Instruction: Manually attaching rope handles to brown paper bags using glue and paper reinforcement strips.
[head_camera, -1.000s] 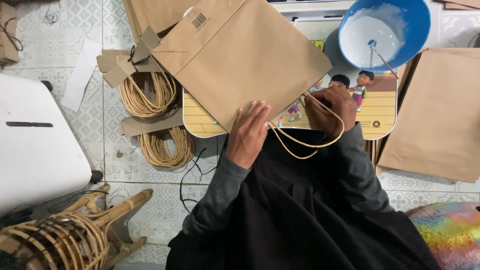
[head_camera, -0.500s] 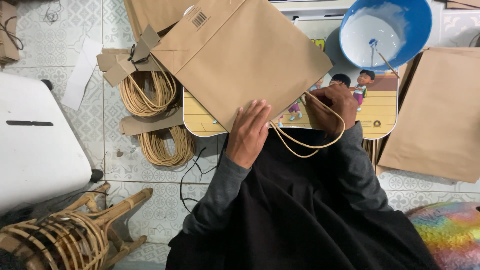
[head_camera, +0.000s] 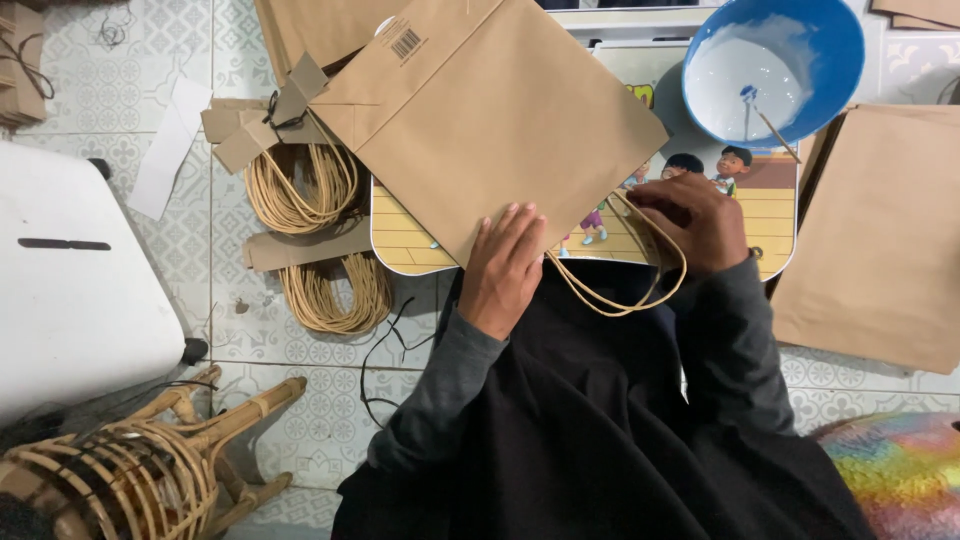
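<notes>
While nothing has visibly shifted since the earlier frames, the left hand (head_camera: 505, 268) stays flat, fingers spread, on the brown paper bag (head_camera: 490, 120). The bag lies at centre top, long axis running from upper left to lower right, smooth and creased. Right hand (head_camera: 690, 222) fingers are curled closed around the looped cord handle (head_camera: 618, 300), over a cartoon-printed surface (head_camera: 770, 225).

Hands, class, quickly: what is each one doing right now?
Left hand: open, flat on the brown paper bag.
Right hand: closed on the bag's twine handle.
</notes>
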